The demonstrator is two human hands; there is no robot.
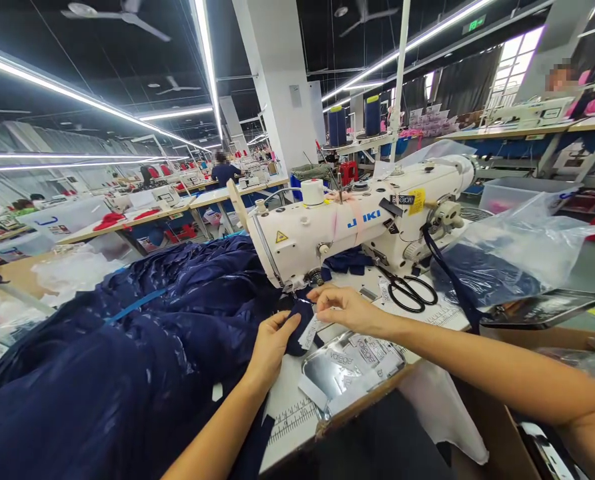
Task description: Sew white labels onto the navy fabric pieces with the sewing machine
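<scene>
My left hand (273,343) pinches the edge of a navy fabric piece (300,325) in front of the needle area of a white sewing machine (302,243). Close to the needle, my right hand (341,308) has its fingers pinched together at the fabric and a white printed label (308,333). The label lies against the navy cloth, its upper end at my right fingertips. Below my right forearm, a shiny metal tray (322,365) holds several loose printed labels. Black-handled scissors (411,293) rest on the machine bed to the right.
A large heap of navy garments (127,353) fills the left side. Plastic-bagged navy cloth (487,273) and a dark phone-like slab (547,310) lie at the right. Thread cones (372,117) stand behind the machine. Other people sit at machines farther back.
</scene>
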